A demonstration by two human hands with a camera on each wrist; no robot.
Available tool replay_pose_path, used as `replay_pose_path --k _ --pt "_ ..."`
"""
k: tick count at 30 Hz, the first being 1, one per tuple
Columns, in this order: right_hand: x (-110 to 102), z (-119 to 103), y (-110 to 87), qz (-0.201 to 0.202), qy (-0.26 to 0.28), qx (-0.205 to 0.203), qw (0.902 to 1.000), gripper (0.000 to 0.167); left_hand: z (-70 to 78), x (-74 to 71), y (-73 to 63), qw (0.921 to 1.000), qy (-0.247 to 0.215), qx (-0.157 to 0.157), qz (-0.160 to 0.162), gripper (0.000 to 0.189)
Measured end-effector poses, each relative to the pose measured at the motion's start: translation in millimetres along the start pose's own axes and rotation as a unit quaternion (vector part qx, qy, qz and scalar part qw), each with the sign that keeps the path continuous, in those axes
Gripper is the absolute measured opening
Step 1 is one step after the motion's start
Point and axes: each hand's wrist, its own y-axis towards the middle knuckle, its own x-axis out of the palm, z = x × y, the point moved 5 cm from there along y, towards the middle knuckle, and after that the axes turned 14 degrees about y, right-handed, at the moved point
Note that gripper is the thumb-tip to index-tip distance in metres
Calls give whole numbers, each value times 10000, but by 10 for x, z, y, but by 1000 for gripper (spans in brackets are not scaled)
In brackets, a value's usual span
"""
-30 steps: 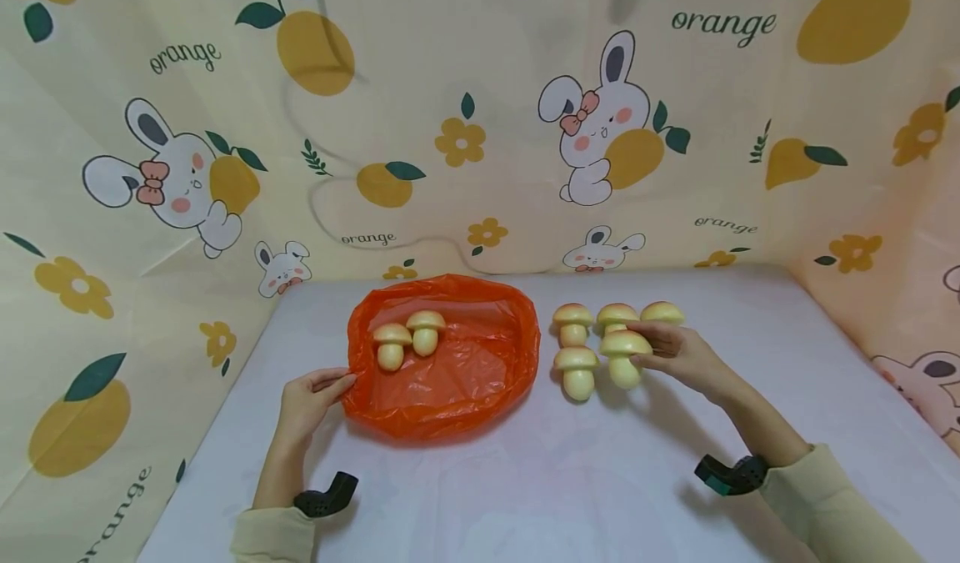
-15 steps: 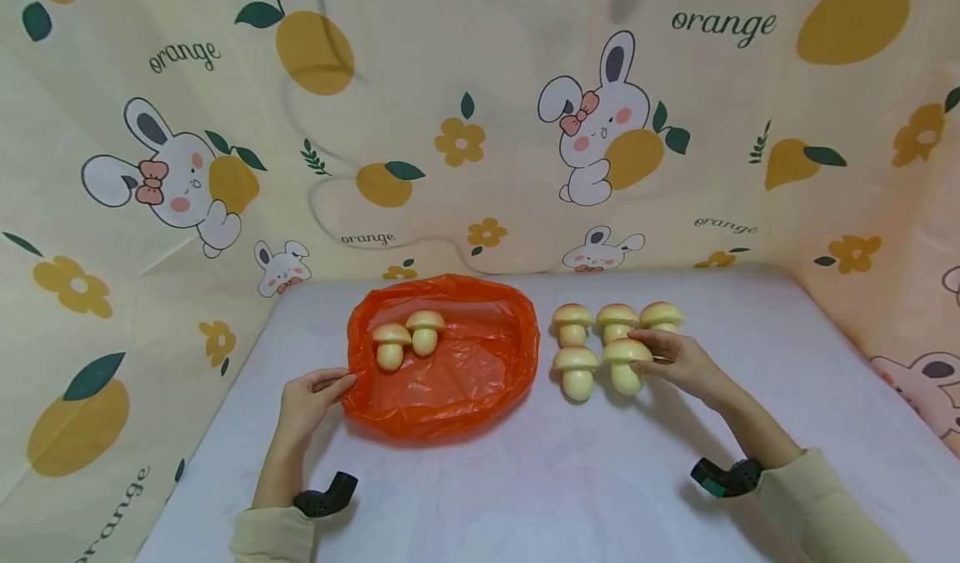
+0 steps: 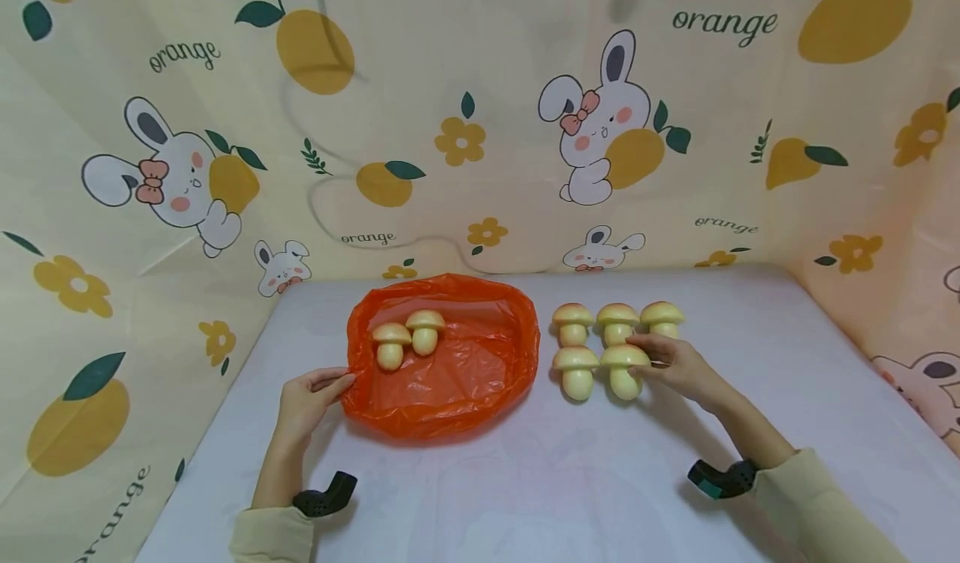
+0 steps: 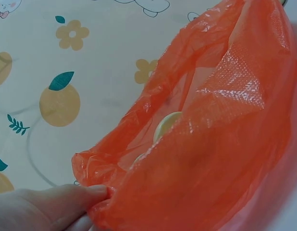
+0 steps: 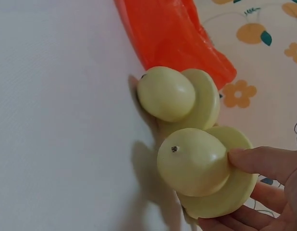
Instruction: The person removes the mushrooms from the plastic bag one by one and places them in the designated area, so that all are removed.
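My left hand pinches the left rim of a red-orange plastic bag, which lies with its mouth spread wide. Two toy mushrooms, one of them the nearer mushroom, sit inside at its left. In the left wrist view, thumb and fingers clasp the bag's crumpled edge. To the right of the bag, my right hand grips a pale yellow toy mushroom by its right side. The right wrist view has the thumb against this mushroom's stem, with other fingers under the cap. A neighbouring mushroom stands close at its left.
Behind the held mushroom is a row of three more, including the left one, the middle one and the right one. All stand on a white table. A printed cloth with rabbits and oranges hangs behind it.
My right hand has brought the held mushroom slightly lower and nearer the front, level with its left neighbour. My left hand and the bag have stayed in place.
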Motion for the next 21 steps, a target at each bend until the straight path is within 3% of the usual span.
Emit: replay_pose_path --k 21 --pt "7 87 14 -20 -424 -17 9991 52 -11 13 15 10000 -60 10 -19 39"
